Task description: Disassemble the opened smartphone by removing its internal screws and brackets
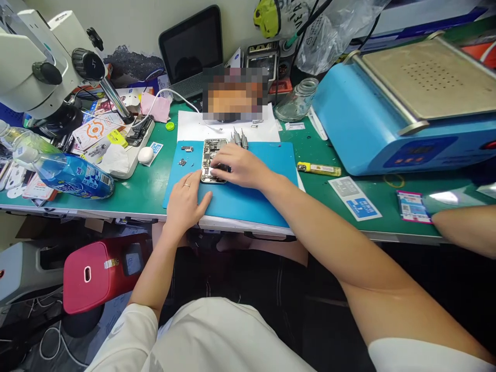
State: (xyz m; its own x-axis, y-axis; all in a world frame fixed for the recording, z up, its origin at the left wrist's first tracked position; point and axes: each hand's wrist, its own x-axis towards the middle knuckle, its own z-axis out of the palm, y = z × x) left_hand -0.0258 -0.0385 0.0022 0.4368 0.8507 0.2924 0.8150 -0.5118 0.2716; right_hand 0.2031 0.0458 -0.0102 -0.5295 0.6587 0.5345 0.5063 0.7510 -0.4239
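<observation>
An opened phone (pixel 208 154) lies on a blue mat (pixel 251 204), small parts (pixel 182 162) to its left and screwdrivers (pixel 245 140) just beyond the right hand (pixel 243 166). That hand bends over the phone, fingertips at its inside, though I cannot tell whether they pinch anything. The left hand (pixel 185 203), thumb spread and gripping nothing, rests its fingers by the phone's lower left edge.

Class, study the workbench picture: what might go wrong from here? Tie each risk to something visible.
1. Small parts lie loose on the blue mat, close to the left hand; a careless sweep might scatter them.
2. The opened phone has its insides exposed beneath the right hand, so a slip of the fingers could damage something.
</observation>
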